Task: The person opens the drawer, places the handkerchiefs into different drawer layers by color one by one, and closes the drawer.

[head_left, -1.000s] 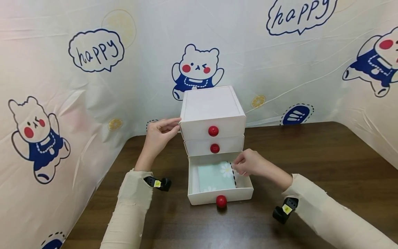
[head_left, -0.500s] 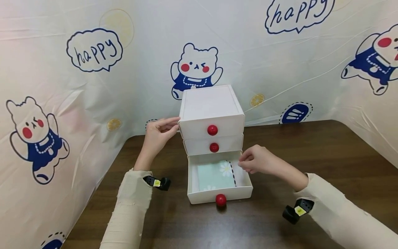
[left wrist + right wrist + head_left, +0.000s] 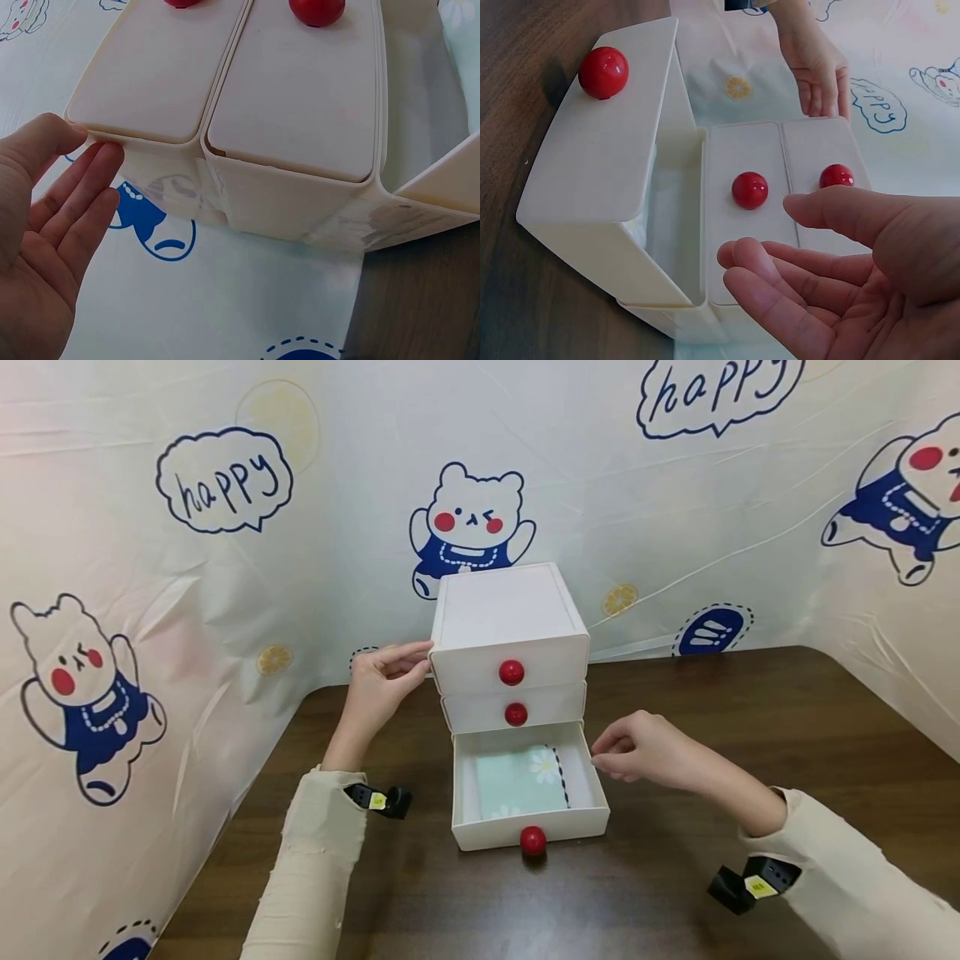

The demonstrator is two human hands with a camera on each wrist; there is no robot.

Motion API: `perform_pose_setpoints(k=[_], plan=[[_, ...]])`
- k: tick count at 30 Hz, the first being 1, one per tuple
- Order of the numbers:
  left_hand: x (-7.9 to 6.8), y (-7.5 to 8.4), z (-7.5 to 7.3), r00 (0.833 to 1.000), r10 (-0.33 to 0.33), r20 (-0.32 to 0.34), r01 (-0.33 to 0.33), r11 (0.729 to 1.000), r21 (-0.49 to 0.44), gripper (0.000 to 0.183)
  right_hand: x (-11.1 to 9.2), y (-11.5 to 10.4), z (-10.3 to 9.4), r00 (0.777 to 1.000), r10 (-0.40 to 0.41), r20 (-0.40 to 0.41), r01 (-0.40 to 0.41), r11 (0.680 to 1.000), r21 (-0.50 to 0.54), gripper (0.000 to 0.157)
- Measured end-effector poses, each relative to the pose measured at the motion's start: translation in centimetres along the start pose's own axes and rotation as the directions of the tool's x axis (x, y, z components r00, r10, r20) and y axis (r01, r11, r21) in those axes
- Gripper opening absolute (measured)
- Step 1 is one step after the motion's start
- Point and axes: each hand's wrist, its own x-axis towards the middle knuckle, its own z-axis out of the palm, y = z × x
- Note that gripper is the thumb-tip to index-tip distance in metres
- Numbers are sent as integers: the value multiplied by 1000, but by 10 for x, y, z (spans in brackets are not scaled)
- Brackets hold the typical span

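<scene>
A white three-drawer box (image 3: 510, 610) stands on the table, its bottom drawer (image 3: 528, 828) pulled out and the upper two closed. Inside that drawer lies a folded mint-green cloth (image 3: 517, 781) with daisies and a black-and-white striped edge. My left hand (image 3: 382, 689) touches the box's upper left corner with straight fingers; in the left wrist view its thumb and fingertips meet the front edge (image 3: 131, 135). Just right of the open drawer, my right hand (image 3: 648, 747) hovers with loosely bent fingers and nothing in them, as the right wrist view also shows.
Each drawer has a round red knob, such as the lowest one (image 3: 533, 841). The dark wooden table (image 3: 420, 902) extends around the box. A printed curtain (image 3: 345, 543) hangs right behind it.
My right hand has moved right, from over the striped edge of the cloth to outside the drawer. The cloth stays in place, and my left hand keeps its spot at the corner.
</scene>
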Motion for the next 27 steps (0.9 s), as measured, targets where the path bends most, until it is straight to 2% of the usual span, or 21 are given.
perform_pose_setpoints(k=[13,21,27], plan=[[-1,3,0,1000,1,1,-1,1000,3,25,-17,-7,6,1000,-11,6,11,1000,-3,21],[0,1,-1,1000,14,-4,-14,1000,-10,25,-19,-6,15,997,-65,37,63,997,38,26],[0,0,0,1000,17,-6,-17,1000,-18,25,-20,-3,26,995,-80,59,75,994,79,24]])
